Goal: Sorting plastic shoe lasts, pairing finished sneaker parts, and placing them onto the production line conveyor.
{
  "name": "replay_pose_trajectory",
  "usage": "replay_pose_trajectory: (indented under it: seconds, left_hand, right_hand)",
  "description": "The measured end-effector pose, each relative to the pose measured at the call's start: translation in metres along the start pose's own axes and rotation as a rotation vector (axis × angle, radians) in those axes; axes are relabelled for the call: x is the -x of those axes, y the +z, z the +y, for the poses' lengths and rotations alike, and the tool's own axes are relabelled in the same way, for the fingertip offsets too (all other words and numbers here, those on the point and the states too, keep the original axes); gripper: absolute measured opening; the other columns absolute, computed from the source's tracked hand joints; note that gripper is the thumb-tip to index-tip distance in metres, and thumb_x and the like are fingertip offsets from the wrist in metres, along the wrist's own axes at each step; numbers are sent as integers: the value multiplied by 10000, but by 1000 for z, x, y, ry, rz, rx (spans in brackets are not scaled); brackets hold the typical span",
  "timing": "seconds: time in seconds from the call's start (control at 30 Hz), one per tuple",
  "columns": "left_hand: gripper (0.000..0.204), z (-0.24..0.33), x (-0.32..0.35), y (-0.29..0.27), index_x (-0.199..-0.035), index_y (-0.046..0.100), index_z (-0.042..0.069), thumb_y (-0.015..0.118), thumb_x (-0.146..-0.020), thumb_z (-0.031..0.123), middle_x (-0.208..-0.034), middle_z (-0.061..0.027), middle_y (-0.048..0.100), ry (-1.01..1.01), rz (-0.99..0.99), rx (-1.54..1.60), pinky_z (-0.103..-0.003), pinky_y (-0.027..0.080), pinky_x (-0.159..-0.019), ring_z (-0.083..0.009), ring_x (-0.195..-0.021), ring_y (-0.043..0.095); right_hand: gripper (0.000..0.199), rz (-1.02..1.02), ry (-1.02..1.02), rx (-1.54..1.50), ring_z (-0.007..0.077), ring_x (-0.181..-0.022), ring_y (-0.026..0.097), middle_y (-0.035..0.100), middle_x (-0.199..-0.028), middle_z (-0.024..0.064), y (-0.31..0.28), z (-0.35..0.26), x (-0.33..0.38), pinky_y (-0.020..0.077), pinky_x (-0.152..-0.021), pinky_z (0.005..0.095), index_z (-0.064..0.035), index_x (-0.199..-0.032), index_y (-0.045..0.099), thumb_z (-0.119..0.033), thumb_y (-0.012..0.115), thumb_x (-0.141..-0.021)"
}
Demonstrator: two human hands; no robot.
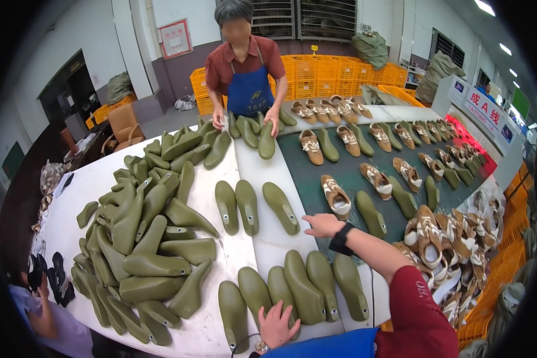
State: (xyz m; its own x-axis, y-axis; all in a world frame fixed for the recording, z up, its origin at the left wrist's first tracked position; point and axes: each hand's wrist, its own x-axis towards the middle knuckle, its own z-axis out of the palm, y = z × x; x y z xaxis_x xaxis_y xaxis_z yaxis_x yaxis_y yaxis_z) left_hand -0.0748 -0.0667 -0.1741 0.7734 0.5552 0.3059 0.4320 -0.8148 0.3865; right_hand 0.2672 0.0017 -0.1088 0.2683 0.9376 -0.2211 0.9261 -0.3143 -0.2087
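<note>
My left hand (277, 325) lies with spread fingers over the near row of green shoe lasts (304, 286), touching the tops at its left end. My right hand (323, 225) reaches over the edge of the dark green conveyor belt (311, 197), fingers stretched out to the left and nothing visible in them. Just left of its fingertips lies a single shoe last (280, 207); a pair of lasts (237, 206) lies farther left. On the belt, brown and white sneakers (336, 197) alternate with lasts (371, 215) in rows.
A large heap of lasts (155, 238) covers the left of the white table (59, 244). Across it, a co-worker (244, 77) in a blue apron handles lasts. Sneakers pile up (441, 244) at right beside orange crates (489, 286). Another person (53, 322) is at lower left.
</note>
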Motion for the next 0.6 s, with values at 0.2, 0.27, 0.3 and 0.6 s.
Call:
replay_pose_trajectory:
  seconds: [0.2, 0.27, 0.3, 0.6]
  left_hand:
    - [489, 5, 1, 3, -1123, 581, 104, 665, -717, 363, -1222, -145, 521, -48, 35, 14, -542, 296, -994, -290, -1088, 511]
    - [503, 5, 1, 4, -1131, 575, 98, 680, -701, 337, -1225, -156, 513, -64, 17, 35, -546, 292, -998, -299, -1093, 506]
    - [503, 5, 1, 5, -1131, 575, 98, 680, -701, 337, -1225, -156, 513, -71, 17, 32, -546, 292, -998, -299, -1093, 506]
    - [488, 6, 7, 9, -1128, 571, 92, 670, -711, 324, -1213, -157, 518, -48, 72, 50, -541, 283, -1006, -299, -1096, 502]
  right_hand:
    - [693, -19, 210, -215, 362, -895, 625, 637, -932, 223, 42, -22, -101, 481, -806, 435, 31, -1267, 338, -412, 569, -786]
    - [693, 32, 187, -230, 370, -891, 623, 631, -933, 241, 56, -25, -112, 483, -797, 437, 46, -1258, 333, -413, 560, -791]
    - [693, 62, 228, -228, 379, -886, 620, 625, -934, 259, 60, -25, -115, 484, -788, 439, 62, -1249, 328, -413, 551, -796]
    - [590, 114, 286, -249, 364, -856, 632, 638, -902, 232, 77, -44, -95, 493, -767, 442, 49, -1156, 385, -372, 563, -784]
